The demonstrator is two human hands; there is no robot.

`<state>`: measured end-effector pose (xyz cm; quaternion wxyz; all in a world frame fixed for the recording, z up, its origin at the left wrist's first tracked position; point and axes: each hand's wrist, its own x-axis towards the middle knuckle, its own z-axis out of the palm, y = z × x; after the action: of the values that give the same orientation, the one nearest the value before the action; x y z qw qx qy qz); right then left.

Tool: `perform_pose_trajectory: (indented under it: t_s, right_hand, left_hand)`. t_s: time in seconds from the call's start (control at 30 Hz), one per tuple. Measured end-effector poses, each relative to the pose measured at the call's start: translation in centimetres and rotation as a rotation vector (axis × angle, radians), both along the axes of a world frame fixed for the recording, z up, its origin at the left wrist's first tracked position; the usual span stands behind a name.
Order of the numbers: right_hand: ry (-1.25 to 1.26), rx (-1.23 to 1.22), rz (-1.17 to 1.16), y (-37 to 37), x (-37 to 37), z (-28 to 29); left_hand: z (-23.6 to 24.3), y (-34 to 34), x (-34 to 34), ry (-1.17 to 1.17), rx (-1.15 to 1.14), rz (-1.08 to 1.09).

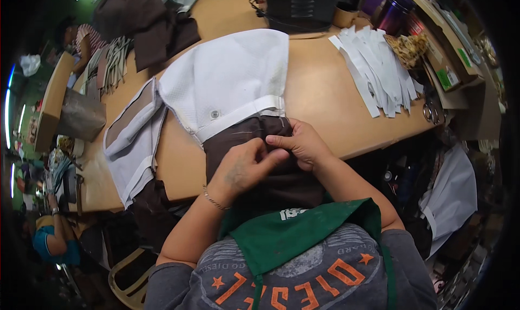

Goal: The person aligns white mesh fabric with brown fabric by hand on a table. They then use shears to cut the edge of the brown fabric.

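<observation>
A garment lies over the table's near edge: a white textured panel [233,61], a white band [238,118] with a round snap or button [215,114], and dark brown cloth [227,142] hanging toward me. My right hand [307,147] pinches the brown cloth just below the band, thumb on top and fingers behind. Beside it, my left hand [241,166] is curled over the same brown cloth, its thumb pointing toward the right hand. The left fingertips are partly hidden. Loose light threads show on the cloth near the seam.
A second white and brown garment piece [135,142] hangs over the table edge at left. White strips [379,66] lie in a pile at right, with scissors [430,113] near them. A black machine [300,7] and brown cloth [162,28] are at the back. Other people sit far left.
</observation>
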<state>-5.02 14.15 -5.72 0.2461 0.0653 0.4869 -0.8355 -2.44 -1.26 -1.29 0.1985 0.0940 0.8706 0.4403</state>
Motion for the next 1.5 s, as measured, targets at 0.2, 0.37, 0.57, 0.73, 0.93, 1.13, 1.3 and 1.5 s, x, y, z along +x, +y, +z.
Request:
perform_pose_trajectory:
  t_s: [0.2, 0.37, 0.57, 0.73, 0.93, 1.13, 1.3, 1.5]
  right_hand:
    - [0.176, -0.015, -0.007, -1.0, 0.5, 0.5]
    - [1.049, 1.1, 0.129, 0.3, 1.1, -0.6]
    - [1.134, 1.077, 0.121, 0.1, 1.8, -1.8]
    - [1.039, 0.949, 0.154, 2.1, 2.9, -1.2]
    - [1.182, 1.23, 0.154, 1.3, 4.7, 0.3]
    - [1.247, 0.952, 0.263, -0.9, 6.2, 0.6]
    - [1.31, 0.641, 0.443, -1.7, 6.4, -0.2]
    - [1.026, 0.595, 0.791, -0.6, 5.9, -1.5]
  left_hand:
    - [-3.6, -1.9, 0.7, 0.134, 0.164, 0.033]
    - [1.1, -4.4, 0.0, 0.594, -0.319, 0.268]
    - [3.8, 2.7, 3.2, 0.261, 0.433, -0.658]
    - [-4.9, 2.2, 3.0, -0.475, 0.295, -0.145]
    - [-6.9, -0.3, 0.1, -0.655, 0.7, 0.348]
    - [-8.6, -0.1, -1.4, 0.169, 0.664, 0.512]
    - [-4.2, -3.4, -1.2, 0.96, -0.438, -0.316]
    - [1.1, -4.2, 0.4, 0.571, 0.224, -0.219]
